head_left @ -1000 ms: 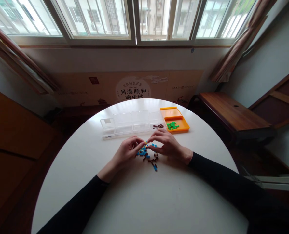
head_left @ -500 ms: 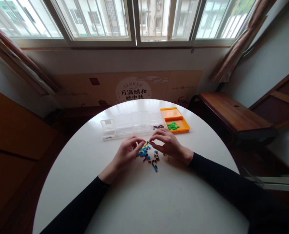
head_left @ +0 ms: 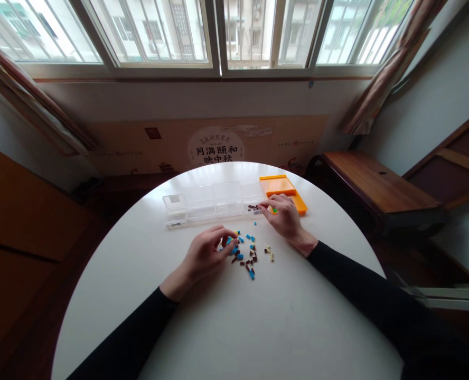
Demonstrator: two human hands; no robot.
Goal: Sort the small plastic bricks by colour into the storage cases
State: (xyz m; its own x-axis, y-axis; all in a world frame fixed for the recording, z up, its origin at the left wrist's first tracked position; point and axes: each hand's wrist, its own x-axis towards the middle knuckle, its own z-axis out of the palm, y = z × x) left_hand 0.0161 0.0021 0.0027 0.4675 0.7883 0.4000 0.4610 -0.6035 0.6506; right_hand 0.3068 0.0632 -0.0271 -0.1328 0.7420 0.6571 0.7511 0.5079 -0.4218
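My left hand point(head_left: 208, 250) is at the left side of a loose pile of small blue building bricks point(head_left: 240, 256), its thumb and forefinger curled almost together. Whatever lies between those fingertips is too small to make out. My right hand point(head_left: 284, 219) is at the right end of a clear plastic compartment box point(head_left: 203, 211), fingertips pinched above dark brown bricks point(head_left: 252, 207) in it. Any piece in that pinch is hidden. Brown bricks point(head_left: 254, 258) are scattered among the blue ones, and a few cream bricks point(head_left: 271, 257) lie to their right.
An orange tray point(head_left: 301, 203) stands beside the clear box, its green bricks point(head_left: 274, 210) mostly covered by my right hand. Everything rests on a round white table point(head_left: 234, 327). Beyond it are a wall with a printed panel point(head_left: 298, 137) and, rightward, a wooden bench point(head_left: 377, 174).
My right hand has moved away from my left, up and right to the clear box's end compartment. The cream bricks are uncovered. My left hand stays beside the pile.
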